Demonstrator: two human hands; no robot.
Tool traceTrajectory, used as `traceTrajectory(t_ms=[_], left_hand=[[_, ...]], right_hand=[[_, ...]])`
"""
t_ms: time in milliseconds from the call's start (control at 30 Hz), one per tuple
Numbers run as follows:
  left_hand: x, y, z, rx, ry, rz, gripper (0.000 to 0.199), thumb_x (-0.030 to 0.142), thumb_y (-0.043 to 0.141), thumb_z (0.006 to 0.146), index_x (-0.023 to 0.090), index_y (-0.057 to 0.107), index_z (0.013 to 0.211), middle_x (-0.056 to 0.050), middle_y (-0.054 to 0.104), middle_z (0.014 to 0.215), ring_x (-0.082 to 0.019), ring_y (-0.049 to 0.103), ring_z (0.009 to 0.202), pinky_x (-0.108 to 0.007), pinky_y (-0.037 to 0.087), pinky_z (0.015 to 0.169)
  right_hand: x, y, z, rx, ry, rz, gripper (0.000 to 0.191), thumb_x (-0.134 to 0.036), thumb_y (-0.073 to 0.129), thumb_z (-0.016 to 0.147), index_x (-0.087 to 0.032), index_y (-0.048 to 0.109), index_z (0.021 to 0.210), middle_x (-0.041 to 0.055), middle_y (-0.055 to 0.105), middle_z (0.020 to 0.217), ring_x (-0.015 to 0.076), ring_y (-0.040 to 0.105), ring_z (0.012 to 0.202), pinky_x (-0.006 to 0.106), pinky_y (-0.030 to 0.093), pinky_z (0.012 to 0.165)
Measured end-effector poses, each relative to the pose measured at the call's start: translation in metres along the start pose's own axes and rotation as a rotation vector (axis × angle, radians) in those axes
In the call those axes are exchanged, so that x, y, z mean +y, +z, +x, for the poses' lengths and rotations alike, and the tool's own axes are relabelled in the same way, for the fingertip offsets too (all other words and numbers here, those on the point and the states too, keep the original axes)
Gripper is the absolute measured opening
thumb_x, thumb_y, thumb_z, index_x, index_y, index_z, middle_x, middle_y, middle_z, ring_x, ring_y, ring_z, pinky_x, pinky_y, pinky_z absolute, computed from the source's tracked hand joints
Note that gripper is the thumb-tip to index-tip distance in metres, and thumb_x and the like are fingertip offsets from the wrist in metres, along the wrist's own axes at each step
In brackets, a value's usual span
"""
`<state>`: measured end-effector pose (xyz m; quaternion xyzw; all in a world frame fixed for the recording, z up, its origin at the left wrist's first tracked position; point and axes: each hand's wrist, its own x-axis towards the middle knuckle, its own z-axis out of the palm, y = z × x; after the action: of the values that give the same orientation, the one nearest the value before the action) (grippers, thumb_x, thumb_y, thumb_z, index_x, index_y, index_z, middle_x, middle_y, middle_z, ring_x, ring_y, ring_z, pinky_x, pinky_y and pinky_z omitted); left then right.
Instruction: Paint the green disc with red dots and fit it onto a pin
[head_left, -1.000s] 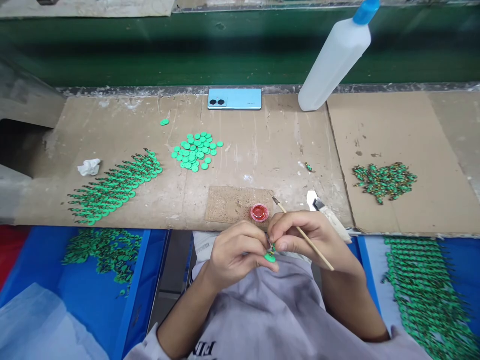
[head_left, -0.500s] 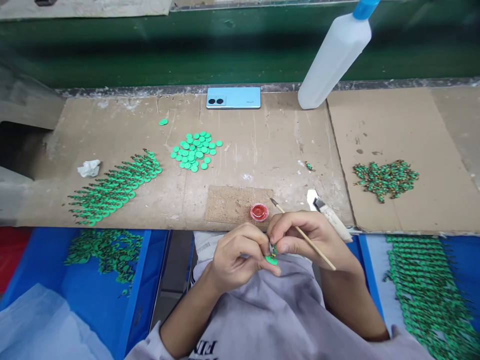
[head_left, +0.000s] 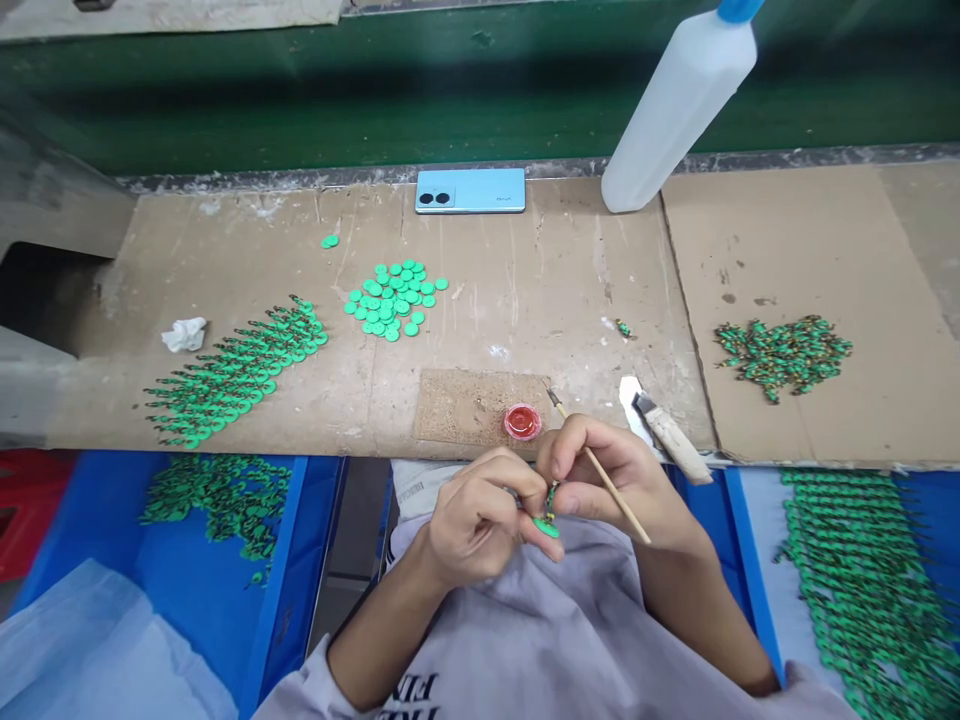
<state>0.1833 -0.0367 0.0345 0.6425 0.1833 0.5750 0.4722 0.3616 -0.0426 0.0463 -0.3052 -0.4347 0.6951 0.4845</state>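
My left hand (head_left: 480, 515) and my right hand (head_left: 611, 480) meet over my lap, just below the table's front edge. Between their fingertips sits a small green piece (head_left: 548, 522) made of a round disc and a thin stem. My left fingers pinch the disc from the left. My right hand touches its stem and also grips a thin wooden brush (head_left: 596, 465), whose dark tip points up and left toward a small red pot (head_left: 522, 421) on the table.
On the cardboard-covered table (head_left: 525, 300) lie loose green discs (head_left: 394, 298), a row of finished green pieces (head_left: 236, 370), a heap of small green parts (head_left: 784, 352), a blue phone (head_left: 470, 190), a white bottle (head_left: 675, 110), a knife (head_left: 664, 425) and crumpled tissue (head_left: 184, 333). Blue bins (head_left: 285, 560) hold more pieces.
Both hands have stayed together on the green piece, with small finger shifts. The view has drifted slightly.
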Motion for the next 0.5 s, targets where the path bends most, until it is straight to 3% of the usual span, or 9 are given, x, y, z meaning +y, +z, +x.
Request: traceTrajectory(t_ms=[233,500], left_hand=[[-0.0061,0.0028,-0.0034,0.037,-0.035,-0.055,0.042,0.013,0.092,0.075,0.022,0.058,0.098,0.002,0.071,0.081,-0.012,0.069,0.071,-0.021,0.059,0.068],[-0.0032,-0.0013,-0.0061,0.007,-0.053,-0.024,0.039,0.010,0.090,0.077,0.021,0.061,0.100,0.000,0.072,0.087,-0.012,0.071,0.072,-0.019,0.059,0.065]], right_hand=[[-0.0026,-0.0007,-0.0019,-0.001,-0.031,-0.019,0.021,-0.028,0.088,0.087,-0.023,0.068,0.092,-0.0011,0.067,0.082,0.0127,0.063,0.069,0.024,0.051,0.060],[-0.0016,0.0004,-0.0032,-0.012,-0.040,-0.031,0.018,-0.027,0.085,0.090,-0.024,0.067,0.093,-0.0016,0.065,0.082,0.0123,0.062,0.069,0.025,0.049,0.061]])
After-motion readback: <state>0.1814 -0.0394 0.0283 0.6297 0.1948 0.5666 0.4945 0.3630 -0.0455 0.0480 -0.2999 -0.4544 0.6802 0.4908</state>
